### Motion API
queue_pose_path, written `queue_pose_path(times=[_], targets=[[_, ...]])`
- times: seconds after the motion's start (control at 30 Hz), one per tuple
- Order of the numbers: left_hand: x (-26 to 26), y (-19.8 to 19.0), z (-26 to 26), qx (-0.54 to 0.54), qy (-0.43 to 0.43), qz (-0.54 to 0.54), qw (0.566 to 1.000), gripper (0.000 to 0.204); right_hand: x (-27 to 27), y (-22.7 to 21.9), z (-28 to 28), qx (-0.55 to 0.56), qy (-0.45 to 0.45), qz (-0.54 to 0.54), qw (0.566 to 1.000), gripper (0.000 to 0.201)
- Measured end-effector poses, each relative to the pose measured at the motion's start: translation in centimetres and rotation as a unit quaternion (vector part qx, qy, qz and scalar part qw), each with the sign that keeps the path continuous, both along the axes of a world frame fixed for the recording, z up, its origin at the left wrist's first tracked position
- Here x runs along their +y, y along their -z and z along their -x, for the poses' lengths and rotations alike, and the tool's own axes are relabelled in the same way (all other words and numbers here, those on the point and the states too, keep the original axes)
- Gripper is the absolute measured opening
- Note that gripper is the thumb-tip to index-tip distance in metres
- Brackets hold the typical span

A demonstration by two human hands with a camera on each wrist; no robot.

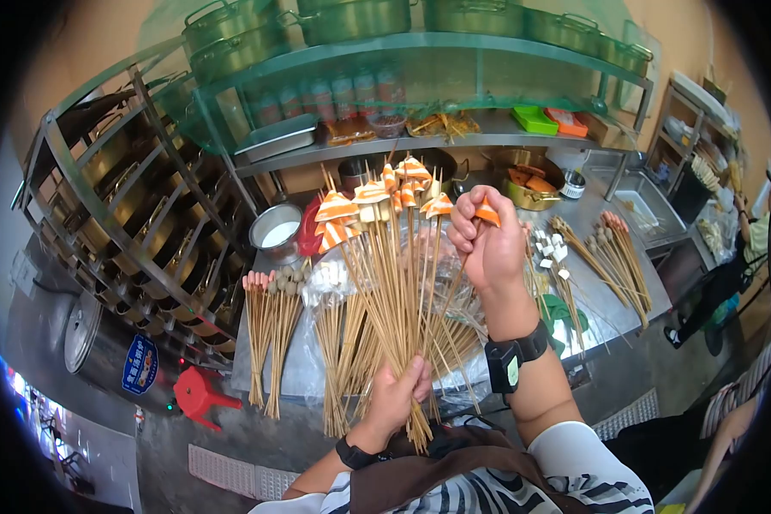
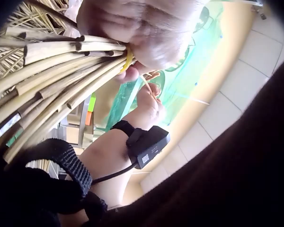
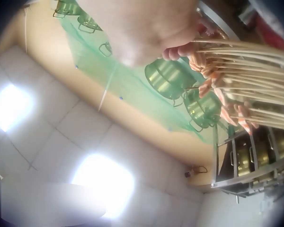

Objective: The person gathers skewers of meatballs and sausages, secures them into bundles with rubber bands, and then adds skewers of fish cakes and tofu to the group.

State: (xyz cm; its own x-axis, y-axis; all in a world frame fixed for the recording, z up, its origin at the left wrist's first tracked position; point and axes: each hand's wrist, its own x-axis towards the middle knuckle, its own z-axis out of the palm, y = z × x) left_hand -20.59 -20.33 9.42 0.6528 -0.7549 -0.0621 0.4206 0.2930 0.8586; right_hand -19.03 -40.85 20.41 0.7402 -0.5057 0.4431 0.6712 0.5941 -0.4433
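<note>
My left hand (image 1: 396, 396) grips a thick bundle of bamboo skewers (image 1: 394, 308) by the lower part, blunt ends sticking out below the fist. A yellow rubber band (image 2: 128, 61) shows round the sticks in the left wrist view. Folded orange-and-white striped food pieces (image 1: 338, 210) and some pale pieces top the bundle, fanned out above the table. To its right, my right hand (image 1: 494, 248) curls its fingers at the top of one skewer, with an orange piece (image 1: 487, 213) showing between them. In the right wrist view the bundle's tips (image 3: 217, 90) lie close to its fingertips.
On the steel table (image 1: 612, 330) lie more skewers, with pink pieces (image 1: 259, 281), grey balls (image 1: 284, 283) and white cubes (image 1: 552, 248). Behind stand a bowl of white contents (image 1: 280, 236) and pots (image 1: 535, 184) under a shelf. A pot rack (image 1: 137, 206) stands left; another person (image 1: 750, 231) is right.
</note>
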Motion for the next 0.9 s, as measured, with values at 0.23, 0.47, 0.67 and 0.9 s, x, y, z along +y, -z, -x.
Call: queue_pose_path(times=[0.23, 0.47, 0.67, 0.9], targets=[[-0.4, 0.6, -0.5, 0.052, 0.068, -0.001, 0.996, 0.022, 2.8, -1.3, -1.2, 0.084, -0.021, -0.001, 0.996, 0.028], [-0.4, 1.0, -0.5, 0.070, 0.065, 0.007, 0.995, 0.020, 2.9, -0.7, -2.5, 0.091, -0.078, 0.040, 0.992, 0.029], [-0.6, 1.3, -0.5, 0.066, 0.065, 0.013, 0.996, 0.019, 3.1, 0.0, -3.0, 0.102, -0.081, 0.051, 0.990, 0.027], [-0.9, 0.7, -1.3, 0.038, 0.050, 0.015, 0.998, 0.017, 2.7, 0.1, -3.4, 0.065, -0.060, 0.058, 0.994, 0.030]])
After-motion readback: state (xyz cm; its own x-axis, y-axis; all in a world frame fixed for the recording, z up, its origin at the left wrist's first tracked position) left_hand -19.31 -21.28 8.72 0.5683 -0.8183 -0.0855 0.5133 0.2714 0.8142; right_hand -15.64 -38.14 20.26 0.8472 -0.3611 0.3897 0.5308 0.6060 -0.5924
